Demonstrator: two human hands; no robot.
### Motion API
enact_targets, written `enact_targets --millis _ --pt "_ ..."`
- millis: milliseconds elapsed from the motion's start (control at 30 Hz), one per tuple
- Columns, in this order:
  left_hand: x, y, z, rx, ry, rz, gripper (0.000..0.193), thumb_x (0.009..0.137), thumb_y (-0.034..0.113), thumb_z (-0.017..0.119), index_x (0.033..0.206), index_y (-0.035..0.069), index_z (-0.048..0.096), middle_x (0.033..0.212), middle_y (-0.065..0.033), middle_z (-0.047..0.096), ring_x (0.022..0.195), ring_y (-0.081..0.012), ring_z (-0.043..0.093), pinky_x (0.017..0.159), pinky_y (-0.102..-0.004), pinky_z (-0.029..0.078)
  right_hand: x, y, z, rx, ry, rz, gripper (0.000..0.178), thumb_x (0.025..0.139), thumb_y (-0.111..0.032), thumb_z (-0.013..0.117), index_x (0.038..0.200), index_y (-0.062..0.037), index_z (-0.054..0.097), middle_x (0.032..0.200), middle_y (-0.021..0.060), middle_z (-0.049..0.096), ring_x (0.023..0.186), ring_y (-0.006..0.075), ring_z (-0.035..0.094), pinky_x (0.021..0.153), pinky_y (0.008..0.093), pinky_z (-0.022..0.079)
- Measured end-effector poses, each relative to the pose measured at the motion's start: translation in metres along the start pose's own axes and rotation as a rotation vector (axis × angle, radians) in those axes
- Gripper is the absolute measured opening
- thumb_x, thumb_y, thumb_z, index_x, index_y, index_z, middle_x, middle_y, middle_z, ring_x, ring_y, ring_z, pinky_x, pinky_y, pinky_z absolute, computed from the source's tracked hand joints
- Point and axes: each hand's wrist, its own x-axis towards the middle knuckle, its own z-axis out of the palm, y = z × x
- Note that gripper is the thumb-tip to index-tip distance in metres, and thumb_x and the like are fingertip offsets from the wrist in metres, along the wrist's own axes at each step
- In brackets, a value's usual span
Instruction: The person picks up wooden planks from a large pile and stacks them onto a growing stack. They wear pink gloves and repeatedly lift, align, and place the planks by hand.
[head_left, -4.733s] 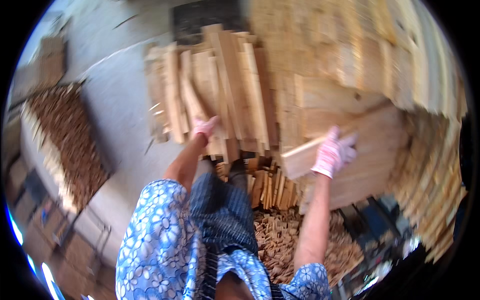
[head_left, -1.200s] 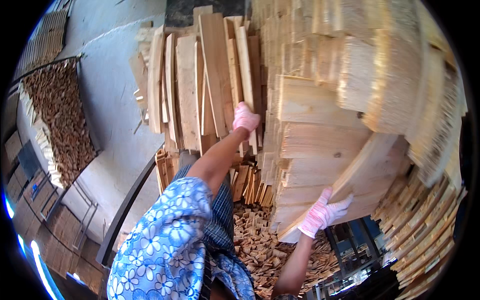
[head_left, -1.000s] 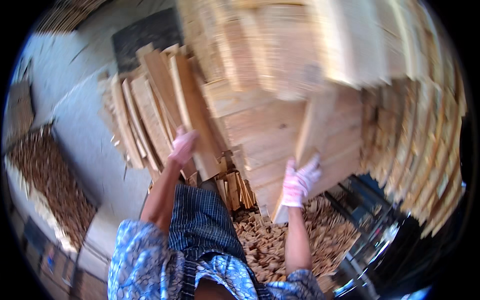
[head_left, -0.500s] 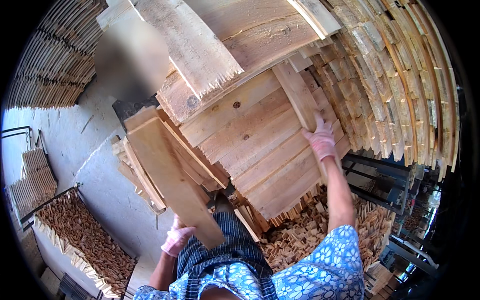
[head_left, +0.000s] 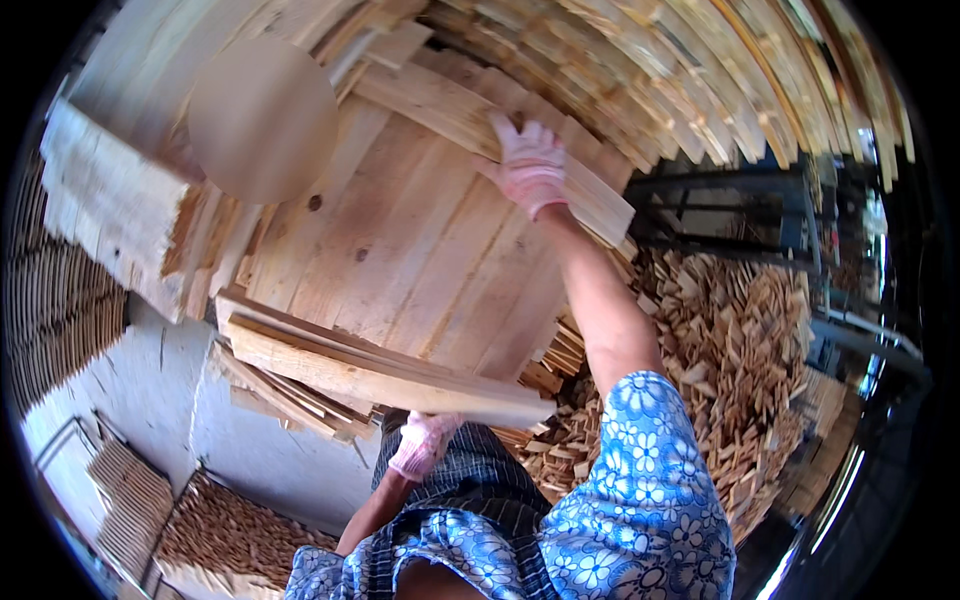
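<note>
My left hand (head_left: 428, 445), in a pale pink work glove, is closed round the underside of a long pale wooden board (head_left: 380, 378) near its right end. This board is held on edge, crosswise along the near side of the plank stack. My right hand (head_left: 532, 165), gloved alike, lies with fingers spread on a narrow wooden plank (head_left: 430, 105). That plank rests across the far side of a layer of side-by-side planks (head_left: 400, 220). My right palm and the underside of its fingers are hidden.
Tall stacked boards (head_left: 640, 70) rise along the far right. A big heap of wood offcuts (head_left: 710, 350) lies at the right, beside a dark metal frame (head_left: 730, 210). More loose boards (head_left: 285, 390) lie at the near left, and a bin of wood pieces (head_left: 235, 525) stands lower left.
The view has turned, so the stack appears rotated. The board in my left hand has swung from slanting lengthwise to lying crosswise at the stack's near side. My right hand stays on its plank.
</note>
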Motion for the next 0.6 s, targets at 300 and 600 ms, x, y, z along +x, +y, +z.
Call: enact_targets --millis 300,600 --pt "0.04 0.011 0.026 0.026 -0.006 0.012 0.018 0.092 -0.001 0.063 0.104 0.004 0.075 0.08 -0.0079 0.071 0.072 -0.0186 0.069 0.062 -0.0291 0.054 -0.005 0.001 -0.023 0.083 -0.076 -0.038 0.077 0.09 -0.062 0.065 0.152 -0.0215 0.047 0.135 0.021 0.056 0.123 0.0413 0.055 0.101 0.0564 0.042" --pt "-0.001 0.066 0.054 -0.568 0.081 -0.176 0.027 0.09 0.004 0.075 0.117 0.004 0.073 0.104 -0.0023 0.075 0.087 -0.0117 0.068 0.071 -0.0252 0.054 -0.275 -0.028 -0.064 0.662 -0.495 -0.491 0.1 0.083 -0.073 0.068 0.151 -0.0076 0.037 0.138 0.0252 0.05 0.122 0.0429 0.054 0.104 0.0538 0.048"
